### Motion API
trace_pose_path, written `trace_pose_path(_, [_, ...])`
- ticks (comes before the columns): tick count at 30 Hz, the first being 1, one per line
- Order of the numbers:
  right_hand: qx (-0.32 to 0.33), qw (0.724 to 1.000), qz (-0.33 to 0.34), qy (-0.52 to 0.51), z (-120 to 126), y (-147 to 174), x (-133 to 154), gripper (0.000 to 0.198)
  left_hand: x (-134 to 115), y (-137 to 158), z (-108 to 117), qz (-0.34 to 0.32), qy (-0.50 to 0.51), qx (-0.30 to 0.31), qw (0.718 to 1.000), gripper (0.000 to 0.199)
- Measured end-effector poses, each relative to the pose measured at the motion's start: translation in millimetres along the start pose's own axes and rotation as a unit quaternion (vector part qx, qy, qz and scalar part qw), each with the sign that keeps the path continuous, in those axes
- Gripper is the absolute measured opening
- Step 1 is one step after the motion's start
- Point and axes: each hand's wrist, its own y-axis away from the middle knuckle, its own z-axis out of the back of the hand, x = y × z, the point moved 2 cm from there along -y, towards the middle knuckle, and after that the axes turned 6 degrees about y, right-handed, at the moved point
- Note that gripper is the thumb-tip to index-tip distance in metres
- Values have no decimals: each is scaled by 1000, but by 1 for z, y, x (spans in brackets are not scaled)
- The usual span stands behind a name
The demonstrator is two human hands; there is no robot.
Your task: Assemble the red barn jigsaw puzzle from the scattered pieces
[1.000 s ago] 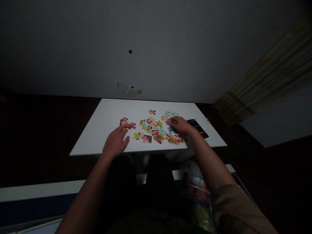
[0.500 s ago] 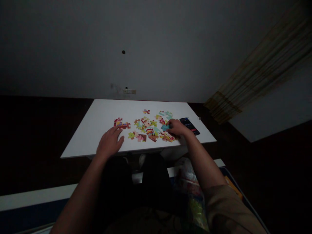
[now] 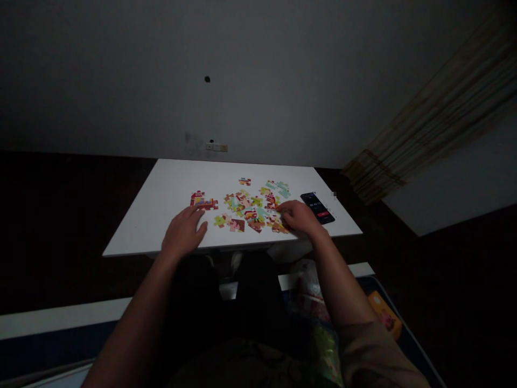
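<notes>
My left hand point(image 3: 183, 230) lies open, palm down, with its fingertips at the near edge of a small joined group of red puzzle pieces point(image 3: 207, 205). Thumb and fingers are apart. A loose heap of jigsaw pieces point(image 3: 244, 203) in green, pink and red spreads across the middle of the white table point(image 3: 141, 215). At the heap's right side, my right hand point(image 3: 299, 216) has its fingers bent and drawn together, reaching down among the pieces. Whatever is between its fingertips is hidden. Near a red piece point(image 3: 270, 200), the fingertips seem to touch the heap.
A phone point(image 3: 318, 208) with a lit screen lies right of my right hand. One piece point(image 3: 244, 181) sits apart behind the heap, and pale teal pieces point(image 3: 283, 188) lie at its back right. Below are a plastic bag point(image 3: 309, 285) and an orange box point(image 3: 385, 317).
The blue piece that was in my right hand's fingers is no longer visible. My right hand stays by the heap's right side. My left hand keeps its place; the view has shifted slightly.
</notes>
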Motion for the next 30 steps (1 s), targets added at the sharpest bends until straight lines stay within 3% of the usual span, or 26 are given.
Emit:
trace_pose_path(7, [-63, 998, -8, -4, -7, 46, 1, 29, -2, -1, 1, 4, -4, 5, 1000, 43])
trace_pose_path(11, [-71, 997, -18, 3, -20, 66, 4, 40, -2, -2, -2, 10, 2, 8, 1000, 45])
trace_pose_path(21, [-59, 998, -25, -4, -29, 64, 2, 20, -2, -4, -3, 0, 0, 7, 1000, 44])
trace_pose_path(30, [-115, 993, -35, -22, -33, 77, 16, 36, 0, -5, -6, 19, -2, 13, 1000, 48])
